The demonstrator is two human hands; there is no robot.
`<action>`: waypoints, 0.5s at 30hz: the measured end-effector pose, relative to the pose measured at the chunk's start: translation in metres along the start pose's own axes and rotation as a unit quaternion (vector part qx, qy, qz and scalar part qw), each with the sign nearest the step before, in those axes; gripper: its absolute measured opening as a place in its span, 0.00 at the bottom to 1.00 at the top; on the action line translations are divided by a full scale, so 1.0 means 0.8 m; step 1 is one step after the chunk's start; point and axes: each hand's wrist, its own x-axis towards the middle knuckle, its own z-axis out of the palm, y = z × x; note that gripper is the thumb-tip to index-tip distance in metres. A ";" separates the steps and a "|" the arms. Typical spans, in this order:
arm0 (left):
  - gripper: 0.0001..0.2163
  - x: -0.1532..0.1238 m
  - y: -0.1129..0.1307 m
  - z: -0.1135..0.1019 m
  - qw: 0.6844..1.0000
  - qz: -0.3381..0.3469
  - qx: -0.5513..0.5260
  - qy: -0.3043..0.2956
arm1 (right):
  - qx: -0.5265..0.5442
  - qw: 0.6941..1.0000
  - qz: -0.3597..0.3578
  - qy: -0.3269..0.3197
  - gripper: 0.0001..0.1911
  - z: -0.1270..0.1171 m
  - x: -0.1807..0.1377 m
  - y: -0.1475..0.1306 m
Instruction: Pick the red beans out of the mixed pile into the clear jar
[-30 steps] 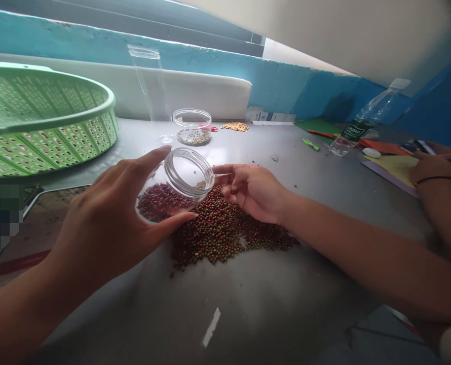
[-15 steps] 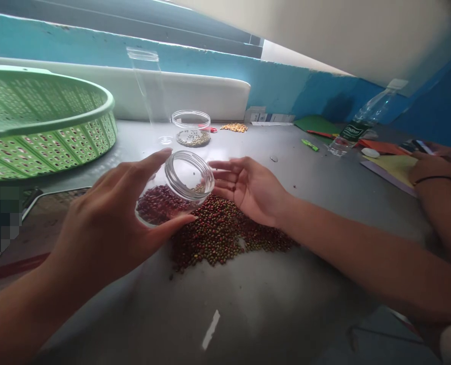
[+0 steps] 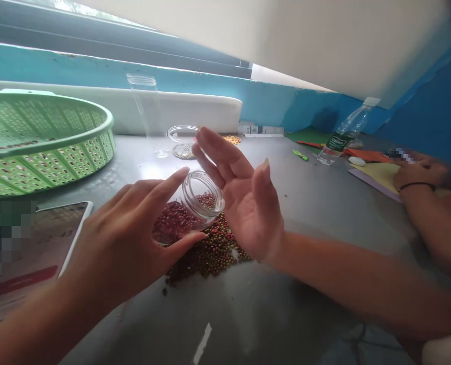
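Observation:
My left hand [image 3: 122,228] is wrapped round a clear jar [image 3: 202,195], which lies tilted with its open mouth towards the right. Dark red beans [image 3: 176,220] fill part of the jar. Just right of the mouth, my right hand [image 3: 244,197] is raised with the palm showing and the fingers apart; nothing is in it. Beneath both hands spreads a pile of mixed red and green beans [image 3: 214,253] on the grey table [image 3: 305,203], partly hidden by the jar and the right hand.
A green basket [image 3: 107,129] stands at the left, above a tablet [image 3: 77,218]. Behind are a tall clear jar [image 3: 145,109], a round clear container [image 3: 182,149] and yellow kernels [image 3: 233,139]. At right are a bottle [image 3: 337,142], a marker [image 3: 300,155] and another person's hand [image 3: 419,175].
My right hand has risen from the bean pile and turned its palm up beside the jar's mouth. The left hand and jar have shifted slightly right, and the view has tilted up a little.

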 end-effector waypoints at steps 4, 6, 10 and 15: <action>0.37 -0.007 -0.011 0.001 1.000 -0.026 0.000 -0.004 | -0.044 0.996 -0.072 -0.035 0.22 -0.022 0.010 0.004; 0.39 -0.009 -0.019 0.000 0.999 -0.052 0.004 0.002 | -0.110 0.989 -0.090 -0.038 0.17 -0.044 0.022 0.005; 0.41 -0.008 -0.030 -0.002 0.995 -0.099 -0.004 0.022 | -0.330 0.913 0.025 -0.237 0.10 -0.082 0.042 -0.003; 0.40 -0.008 -0.030 0.001 0.995 -0.096 0.000 0.014 | -0.392 0.795 0.067 -0.459 0.15 -0.080 0.036 -0.003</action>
